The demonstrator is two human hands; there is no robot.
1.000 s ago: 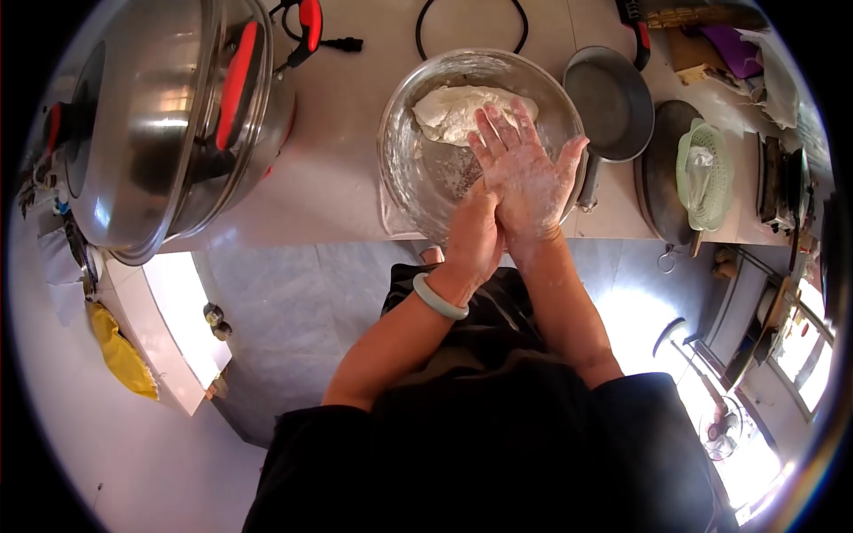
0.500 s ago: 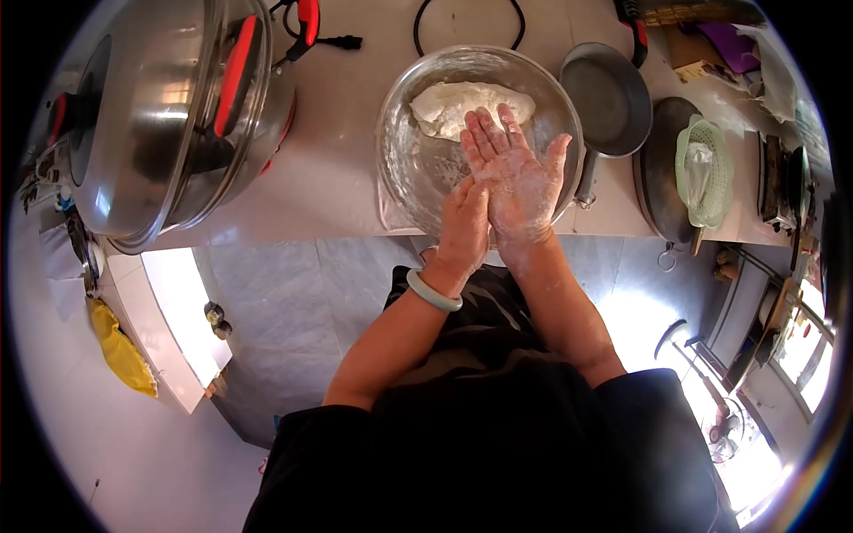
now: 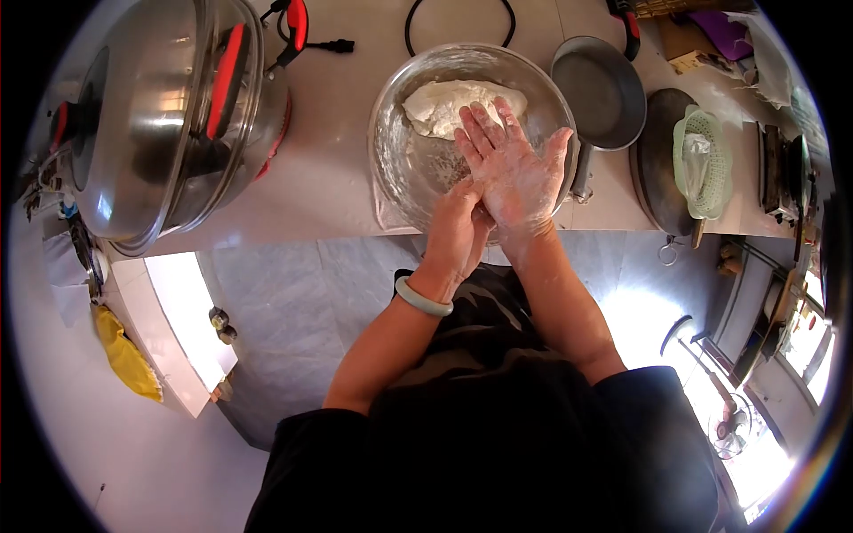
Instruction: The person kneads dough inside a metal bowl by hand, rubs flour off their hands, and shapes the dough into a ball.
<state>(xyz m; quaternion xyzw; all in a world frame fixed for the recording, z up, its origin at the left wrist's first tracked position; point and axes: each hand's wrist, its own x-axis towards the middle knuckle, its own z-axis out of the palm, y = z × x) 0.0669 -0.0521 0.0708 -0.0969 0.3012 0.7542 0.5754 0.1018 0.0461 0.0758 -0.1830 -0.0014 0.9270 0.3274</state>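
Note:
A lump of pale dough point(image 3: 462, 108) lies in the far part of a wide steel mixing bowl point(image 3: 391, 169), whose inner wall is smeared with flour. Over the bowl's near right side, my right hand point(image 3: 515, 173) is held palm up with fingers spread, coated in flour and bits of dough. My left hand point(image 3: 458, 226), with a pale bangle point(image 3: 423, 297) at the wrist, grips the little-finger edge of my right hand near its heel. Its thumb lies on top, and its other fingers are partly hidden. Neither hand touches the dough.
To the left stands a large lidded steel pot point(image 3: 147, 115) with red handles. Right of the bowl are a small dark frying pan point(image 3: 600, 93), a dark round board point(image 3: 653, 169) and a green basket point(image 3: 704, 164). A black cable point(image 3: 409, 27) loops behind the bowl.
My left hand has shifted slightly down along my right hand's edge, its thumb now lifted more clearly on top. My right hand stays open. The whole view has shifted a little.

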